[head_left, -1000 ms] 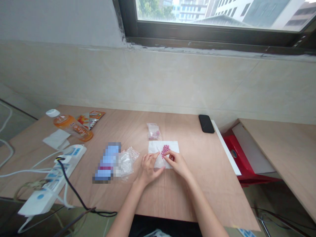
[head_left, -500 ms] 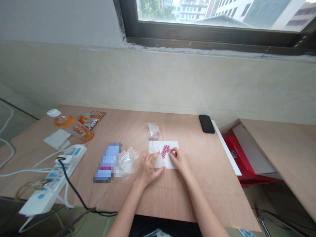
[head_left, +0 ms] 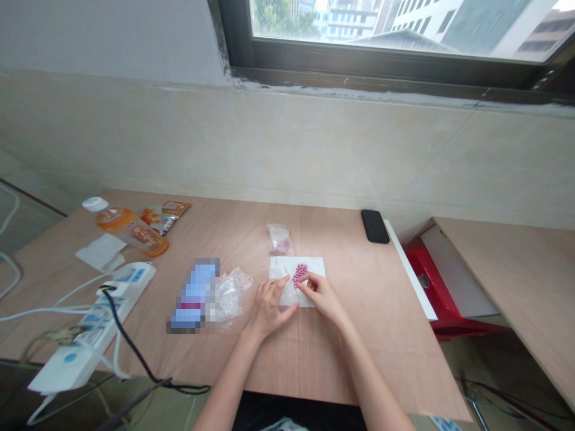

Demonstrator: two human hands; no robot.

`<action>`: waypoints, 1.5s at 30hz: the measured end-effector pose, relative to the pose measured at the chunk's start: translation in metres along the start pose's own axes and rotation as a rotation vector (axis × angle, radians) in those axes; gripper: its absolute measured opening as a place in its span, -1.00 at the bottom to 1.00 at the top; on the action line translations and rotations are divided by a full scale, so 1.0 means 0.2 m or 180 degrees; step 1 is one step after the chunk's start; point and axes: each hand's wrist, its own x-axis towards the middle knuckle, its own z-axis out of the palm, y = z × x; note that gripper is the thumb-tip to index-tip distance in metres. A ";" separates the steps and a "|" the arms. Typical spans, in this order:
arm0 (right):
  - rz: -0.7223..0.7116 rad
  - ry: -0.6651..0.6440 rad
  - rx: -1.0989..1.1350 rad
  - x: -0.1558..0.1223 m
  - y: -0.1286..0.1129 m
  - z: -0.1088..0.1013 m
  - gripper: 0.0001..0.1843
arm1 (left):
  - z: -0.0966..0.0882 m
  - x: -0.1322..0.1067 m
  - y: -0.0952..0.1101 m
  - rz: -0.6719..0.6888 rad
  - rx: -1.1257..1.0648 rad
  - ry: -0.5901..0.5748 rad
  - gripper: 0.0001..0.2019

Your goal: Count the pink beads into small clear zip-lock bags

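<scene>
Many small pink beads point(head_left: 300, 271) lie in a cluster on a white sheet of paper point(head_left: 317, 264). My left hand point(head_left: 269, 302) rests at the paper's left side, thumb and forefinger apart, with a small clear plastic bag point(head_left: 288, 294) held between them. The bag's opening faces the beads. My right hand point(head_left: 320, 293) is at the lower right edge of the cluster, thumb and forefinger pinched together. Whatever is between those fingertips is too small to make out. Just behind the paper lies another clear bag with pink beads point(head_left: 281, 244) inside.
Left of my hands are empty clear bags point(head_left: 230, 296) and a blurred-out phone point(head_left: 195, 296). Farther left lie a power strip point(head_left: 96, 326) with cables, an orange drink bottle point(head_left: 132, 230), a tissue point(head_left: 102, 251) and a snack packet point(head_left: 173, 214). A black phone point(head_left: 375, 226) sits at the back right.
My right hand has shifted slightly left and down, from the right side of the beads to their lower edge. The left hand stays in place with the bag.
</scene>
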 end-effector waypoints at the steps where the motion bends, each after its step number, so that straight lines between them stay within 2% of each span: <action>1: -0.0039 -0.0119 0.0060 0.00 -0.01 0.01 -0.79 | 0.00 0.00 0.00 0.0001 -0.0016 0.0001 -0.41; 5: -0.0098 -0.0428 0.0135 0.00 -0.03 0.03 -0.76 | 0.00 0.00 0.00 0.0010 -0.0054 -0.0027 -0.40; 13: 0.0342 0.0385 -0.0843 0.03 0.10 -0.06 -0.72 | 0.00 0.00 0.00 -0.0005 0.0018 -0.0016 -0.41; 18: 0.0304 0.0454 -0.1322 0.05 0.11 -0.07 -0.74 | 0.00 0.00 0.01 -0.0017 0.0032 0.0000 -0.40; 27: 0.0322 0.0423 -0.1461 0.06 0.08 -0.06 -0.80 | 0.00 0.00 0.00 -0.0018 0.0000 0.0003 -0.41; 39: 0.0328 0.0452 -0.1335 0.05 0.08 -0.06 -0.79 | 0.01 -0.01 0.00 -0.0032 -0.0020 0.0005 -0.41; 42: 0.0317 0.0479 -0.0965 0.01 0.06 -0.05 -0.77 | 0.01 0.00 0.00 -0.0021 -0.0009 0.0017 -0.41; 45: 0.0202 0.0292 -0.0426 -0.04 0.02 -0.02 -0.75 | 0.00 0.00 0.00 0.0004 0.0014 -0.0008 -0.42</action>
